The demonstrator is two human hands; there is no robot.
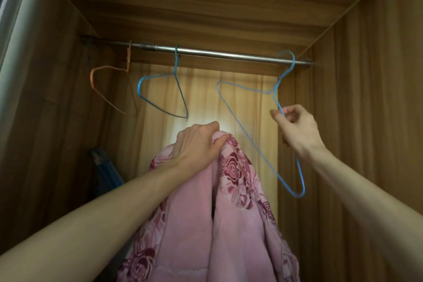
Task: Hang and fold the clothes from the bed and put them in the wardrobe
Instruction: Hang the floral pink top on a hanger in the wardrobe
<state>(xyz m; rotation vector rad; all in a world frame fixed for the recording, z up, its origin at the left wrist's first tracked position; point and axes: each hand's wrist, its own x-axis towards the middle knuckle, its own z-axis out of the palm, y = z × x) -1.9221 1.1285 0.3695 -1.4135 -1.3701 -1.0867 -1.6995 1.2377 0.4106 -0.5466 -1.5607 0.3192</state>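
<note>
Inside open wardrobe, both arms raised toward metal rail. Left hand clenched around top of pink rose-print garment, fingers curled into bunched fabric, knuckles upward. Garment directly under this hand and partly over the forearm, hanging straight down, long axis vertical, pale plain side toward camera, flowered side at the edges. Held in front of the lit back panel, below the rail, not on any hanger.

Right hand pinching wire of blue hanger between thumb and fingers, on the arm just under the neck. Hook of this hanger at the rail's right end, above the hand; cannot tell if resting on the rail or just in front of it. Hanger tilted strongly, long axis running from upper left down to lower right, lower corner below the wrist, near right forearm. Hanger just beside garment, to its right, apart from it.

Second blue hanger hooked mid-rail, orange hanger at left end, both bare. Blue object low in left corner, unclear what.
</note>
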